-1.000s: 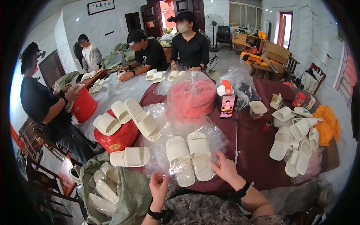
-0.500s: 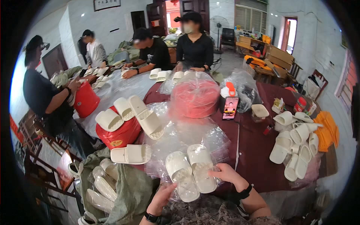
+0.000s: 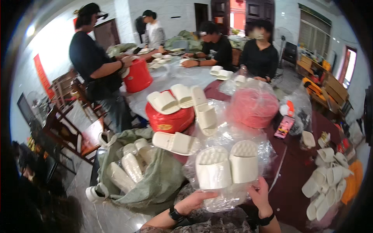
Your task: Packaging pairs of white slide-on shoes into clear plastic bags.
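Observation:
A pair of cream slippers [image 3: 213,171] lies side by side in front of me, with clear plastic [image 3: 221,202] about their near ends; how far it covers them I cannot tell. My left hand [image 3: 200,199] is closed on the near left edge of the pair, thumb on top. On the near right edge, my right hand [image 3: 260,197] grips the slippers and plastic, its fingers partly hidden. Clear plastic bags [image 3: 256,138] lie beyond the pair. Just to the left, a loose slipper [image 3: 175,143] lies sideways, and another slipper [image 3: 204,116] stands farther back.
A green sack [image 3: 159,182] with wrapped slippers stands at my left. Beyond are a red bundle [image 3: 167,120] with slippers on top, a plastic-wrapped pink bundle [image 3: 254,106] and a phone [image 3: 284,127]. More slippers [image 3: 326,176] are piled right. Several people work around the tables.
The view has swung left, bringing more of the sack and chairs into sight. The slipper pair has tilted, its patterned far ends now showing more. Both hands still hold its near end.

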`<state>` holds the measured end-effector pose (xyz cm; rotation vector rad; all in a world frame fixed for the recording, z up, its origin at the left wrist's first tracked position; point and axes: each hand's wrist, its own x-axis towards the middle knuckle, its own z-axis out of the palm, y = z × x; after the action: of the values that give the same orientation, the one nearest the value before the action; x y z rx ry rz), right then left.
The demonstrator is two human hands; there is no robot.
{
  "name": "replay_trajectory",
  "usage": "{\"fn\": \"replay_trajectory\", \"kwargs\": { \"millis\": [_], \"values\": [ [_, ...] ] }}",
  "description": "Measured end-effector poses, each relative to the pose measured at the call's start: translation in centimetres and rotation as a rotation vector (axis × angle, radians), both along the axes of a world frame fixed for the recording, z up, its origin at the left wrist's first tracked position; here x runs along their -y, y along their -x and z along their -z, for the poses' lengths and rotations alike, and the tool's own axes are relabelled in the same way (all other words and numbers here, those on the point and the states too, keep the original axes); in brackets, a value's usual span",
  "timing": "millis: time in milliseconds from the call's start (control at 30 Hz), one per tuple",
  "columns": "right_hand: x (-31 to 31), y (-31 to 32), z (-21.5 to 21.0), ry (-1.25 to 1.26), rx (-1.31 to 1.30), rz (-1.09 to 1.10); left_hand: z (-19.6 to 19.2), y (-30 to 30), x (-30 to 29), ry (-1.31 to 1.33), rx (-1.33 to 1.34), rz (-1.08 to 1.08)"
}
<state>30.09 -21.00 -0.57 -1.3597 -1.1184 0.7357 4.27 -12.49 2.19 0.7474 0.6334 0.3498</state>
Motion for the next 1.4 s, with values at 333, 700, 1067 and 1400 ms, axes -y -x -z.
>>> {"fn": "replay_trajectory", "kwargs": {
  "millis": [333,700,1067,1400],
  "values": [
    [-0.5,1.6,0.4,-0.025,-0.207,-0.268,-1.4,9.2,-0.7,-0.224,-0.025,-0.592],
    [-1.6,-1.0,2.6,-0.022,0.068,0.047,7.1,28.7,-14.6,-0.791,-0.185,-1.191],
    [-1.7,-1.4,2.4,-0.021,0.306,0.164,20.1,22.9,-17.2,-0.246,-0.743,-0.822],
    [-2.0,-0.9,1.9,-0.132,0.457,0.19,10.0,23.5,-15.9,-0.693,-1.625,-0.278]
  ]
}}
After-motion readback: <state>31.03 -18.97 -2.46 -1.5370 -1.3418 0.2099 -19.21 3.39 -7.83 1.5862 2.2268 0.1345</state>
